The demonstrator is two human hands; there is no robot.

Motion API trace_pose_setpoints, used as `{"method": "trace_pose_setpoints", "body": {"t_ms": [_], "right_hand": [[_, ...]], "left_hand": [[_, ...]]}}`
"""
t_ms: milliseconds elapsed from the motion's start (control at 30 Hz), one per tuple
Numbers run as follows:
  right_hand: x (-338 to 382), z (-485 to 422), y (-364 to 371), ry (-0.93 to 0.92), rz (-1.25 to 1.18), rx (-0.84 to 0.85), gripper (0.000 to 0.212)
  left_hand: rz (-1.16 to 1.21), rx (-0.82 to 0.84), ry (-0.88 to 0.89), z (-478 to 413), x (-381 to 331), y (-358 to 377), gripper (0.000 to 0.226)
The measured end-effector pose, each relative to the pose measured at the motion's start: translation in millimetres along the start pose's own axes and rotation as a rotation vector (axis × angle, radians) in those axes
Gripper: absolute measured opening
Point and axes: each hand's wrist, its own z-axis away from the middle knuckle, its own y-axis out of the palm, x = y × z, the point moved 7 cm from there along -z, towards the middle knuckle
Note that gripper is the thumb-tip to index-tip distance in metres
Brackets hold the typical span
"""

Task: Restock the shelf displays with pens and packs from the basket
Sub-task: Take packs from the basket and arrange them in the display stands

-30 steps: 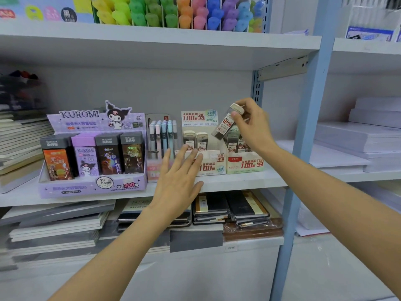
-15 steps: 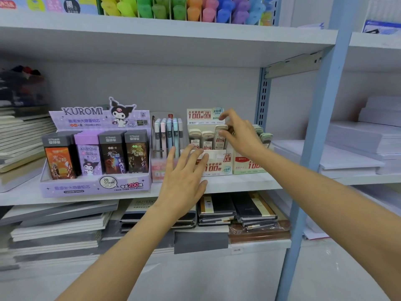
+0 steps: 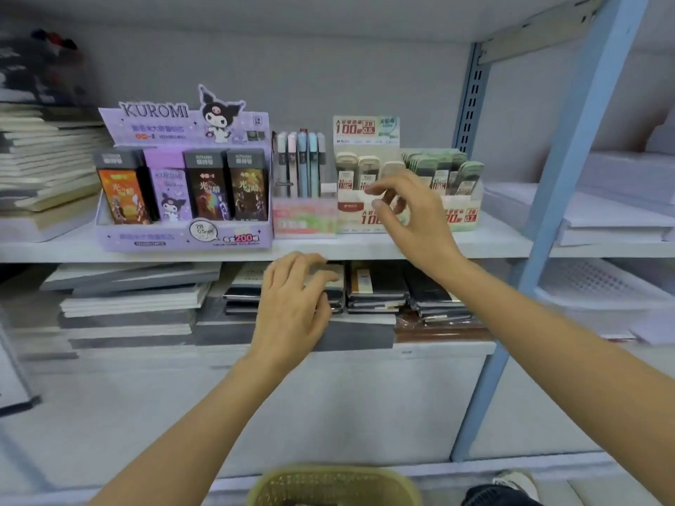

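Your right hand (image 3: pixel 412 217) no longer carries anything. A second ago it pinched a clear, pale-capped lead-refill tube (image 3: pixel 392 168) up by the shelf post. Now that tube stands as the third in the front row of the cream cardboard display box (image 3: pixel 347 222), at about 1 o'clock from the middle of the view. It sits just at 11 o'clock from your knuckles. The hand has drawn back in front of the box, fingers loosely curled, thumb and forefinger slightly apart, gripping nothing. Your left hand (image 3: pixel 296 304) has changed too. It had been spread flat against the display fronts, and it has dropped to 7 o'clock, below the edge of the white metal shelf (image 3: pixel 504 242). Its fingers are relaxed and half bent in front of the stacked dark notebooks (image 3: pixel 376 286), and it holds nothing. So this one refill counts as stocked, and both hands are free for the next item. The yellow-green woven plastic basket (image 3: pixel 328 471) sits at 6 o'clock, right at the bottom edge. Only its rim shows, so what is left inside cannot be told. The cream box looks to have room behind the front row, while the green-capped refill box (image 3: pixel 464 217) at its 3 o'clock side looks full. Reaching down to the basket seems the sensible next move.
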Motion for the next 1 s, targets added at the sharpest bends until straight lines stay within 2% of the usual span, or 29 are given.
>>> {"method": "trace_pose_setpoints", "body": {"t_ms": [100, 267, 367, 467, 533, 600, 667, 767, 900, 1000], "right_hand": [[13, 66, 49, 0.07, -0.201, 0.133, 0.012], [-6, 213, 164, 0.419, -0.345, 0.499, 0.01], [-21, 313, 224, 0.58, -0.332, 0.784, 0.013], [-30, 399, 263, 0.658, -0.256, 1.008, 0.024], [-32, 444, 284, 0.664, -0.197, 1.143, 0.036], [-35, 481, 299, 0.672, -0.101, 1.262, 0.057], [-40, 507, 308, 0.685, 0.005, 1.312, 0.072], [-45, 529, 313, 0.703, 0.107, 1.309, 0.083], [-46, 538, 310, 0.623, 0.142, 1.246, 0.074], [-46, 543, 301, 0.679, 0.029, 1.179, 0.072]], "left_hand": [[0.009, 0.111, -0.115, 75, 15, 27, 0.022], [0.036, 0.549, -0.267, 219, 40, 84, 0.03], [0.026, 0.811, -0.378, 301, 54, 108, 0.033], [0.039, 0.974, -0.467, 365, 59, 124, 0.056], [0.096, 1.044, -0.492, 399, 57, 131, 0.06], [0.149, 1.039, -0.54, 423, 57, 135, 0.061], [0.152, 1.038, -0.563, 439, 55, 138, 0.064], [0.192, 0.99, -0.6, 450, 50, 142, 0.066], [0.206, 0.944, -0.644, 454, 42, 141, 0.063], [0.158, 0.987, -0.625, 455, 30, 138, 0.064]]}}
